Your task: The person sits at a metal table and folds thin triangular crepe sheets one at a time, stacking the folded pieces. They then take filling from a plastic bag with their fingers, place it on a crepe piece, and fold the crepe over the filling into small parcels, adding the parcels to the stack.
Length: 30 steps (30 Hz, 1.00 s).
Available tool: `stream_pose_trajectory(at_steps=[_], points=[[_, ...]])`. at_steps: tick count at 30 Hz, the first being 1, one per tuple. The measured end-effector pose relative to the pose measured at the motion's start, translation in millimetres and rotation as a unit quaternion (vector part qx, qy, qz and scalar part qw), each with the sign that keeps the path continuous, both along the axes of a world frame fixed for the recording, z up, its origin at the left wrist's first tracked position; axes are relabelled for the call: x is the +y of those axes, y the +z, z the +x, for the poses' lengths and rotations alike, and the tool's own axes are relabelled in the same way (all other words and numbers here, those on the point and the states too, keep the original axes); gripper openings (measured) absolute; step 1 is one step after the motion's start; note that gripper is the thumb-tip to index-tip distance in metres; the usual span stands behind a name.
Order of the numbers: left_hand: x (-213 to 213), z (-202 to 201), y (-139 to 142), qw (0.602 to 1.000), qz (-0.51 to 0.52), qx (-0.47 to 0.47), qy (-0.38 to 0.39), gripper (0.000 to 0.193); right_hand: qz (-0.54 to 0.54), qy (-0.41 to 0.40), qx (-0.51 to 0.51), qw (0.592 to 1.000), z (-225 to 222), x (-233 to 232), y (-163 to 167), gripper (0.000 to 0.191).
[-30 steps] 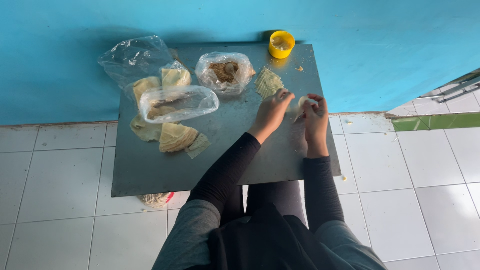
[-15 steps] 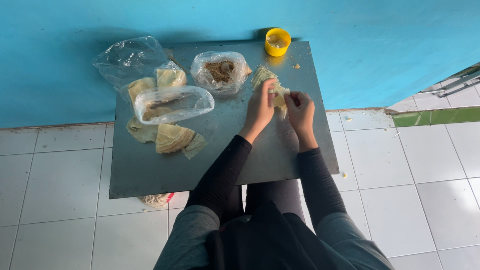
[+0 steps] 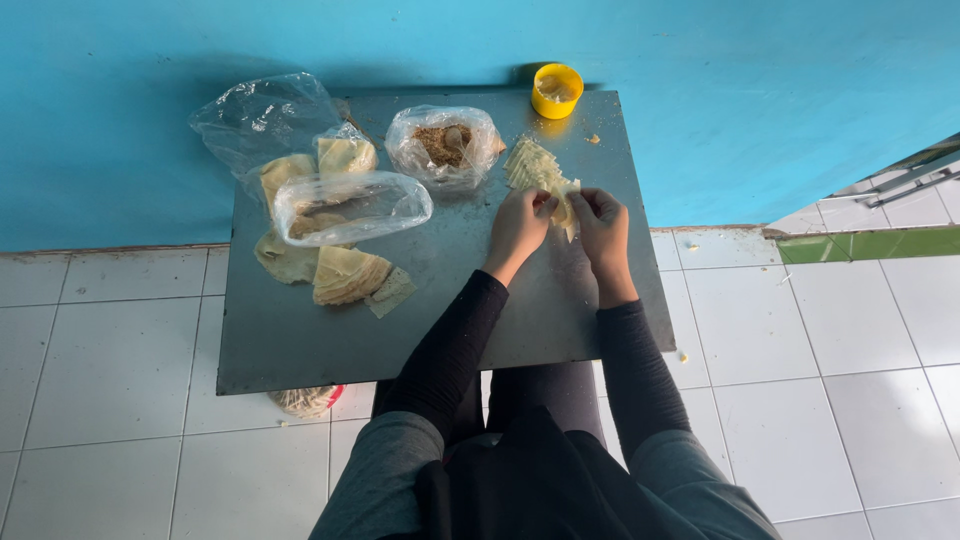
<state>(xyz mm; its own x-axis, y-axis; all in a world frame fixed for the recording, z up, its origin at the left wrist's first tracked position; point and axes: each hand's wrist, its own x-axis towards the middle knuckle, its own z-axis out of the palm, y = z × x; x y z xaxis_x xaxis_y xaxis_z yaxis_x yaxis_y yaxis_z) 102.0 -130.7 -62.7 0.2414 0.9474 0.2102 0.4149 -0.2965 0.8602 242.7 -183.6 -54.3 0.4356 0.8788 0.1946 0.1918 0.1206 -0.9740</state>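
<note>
Two hands fold one wrapper at the bench

Both hands meet over the far right part of the grey bench (image 3: 300,350). The left hand (image 3: 520,222) and the right hand (image 3: 603,222) each have their grip pinched on the same pale wrapper (image 3: 563,205), held between them just above the surface, fingertips pressed onto its edges. Right behind it, touching or nearly so, lies a fanned stack (image 3: 530,163) of similar pieces.

From where I stand this looks like the folding or sealing step: the wrapper is off the bench and being shaped, not yet set down. Whether filling is already inside I cannot tell; the fingers cover it.

Near the stack sits a clear bag of brown filling (image 3: 445,148), and a yellow cup (image 3: 557,90) stands at the far edge by the blue wall. To the left lie more round skins (image 3: 345,275), some under plastic bags (image 3: 350,205).

I would judge the next move needs a steady pinch along the edge, without tearing so thin a sheet, and a free spot to lay it.
</note>
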Motion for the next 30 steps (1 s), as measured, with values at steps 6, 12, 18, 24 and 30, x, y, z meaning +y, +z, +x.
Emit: stream_pose_trajectory(at_steps=[6, 12, 18, 24, 30], points=[[0.5, -3.6, -4.9, 0.997, -0.011, -0.073, -0.027, 0.028, 0.008, -0.009, 0.012, 1.000, 9.6, -16.6, 15.4, 0.020], [-28.5, -73.3, 1.0, 0.999, 0.035, -0.033, 0.007, 0.023, 0.012, -0.029, -0.079, 0.996, 7.1, -35.0, 34.2, 0.016], [-67.1, -134.8, 18.0, 0.994, 0.007, 0.038, 0.105, 0.019, 0.078, 0.022, -0.410, 0.908, -43.0, -54.3, 48.7, 0.009], [-83.2, -151.6, 33.3, 0.981, 0.038, 0.134, 0.137, 0.019, 0.108, 0.124, -0.440, 0.883, -75.6, -72.1, 46.5, 0.024], [-87.7, -134.1, 42.5, 0.960, 0.188, 0.186, 0.089, 0.028, 0.003, 0.052, -0.230, 0.972, -35.2, -68.8, 43.1, 0.030]])
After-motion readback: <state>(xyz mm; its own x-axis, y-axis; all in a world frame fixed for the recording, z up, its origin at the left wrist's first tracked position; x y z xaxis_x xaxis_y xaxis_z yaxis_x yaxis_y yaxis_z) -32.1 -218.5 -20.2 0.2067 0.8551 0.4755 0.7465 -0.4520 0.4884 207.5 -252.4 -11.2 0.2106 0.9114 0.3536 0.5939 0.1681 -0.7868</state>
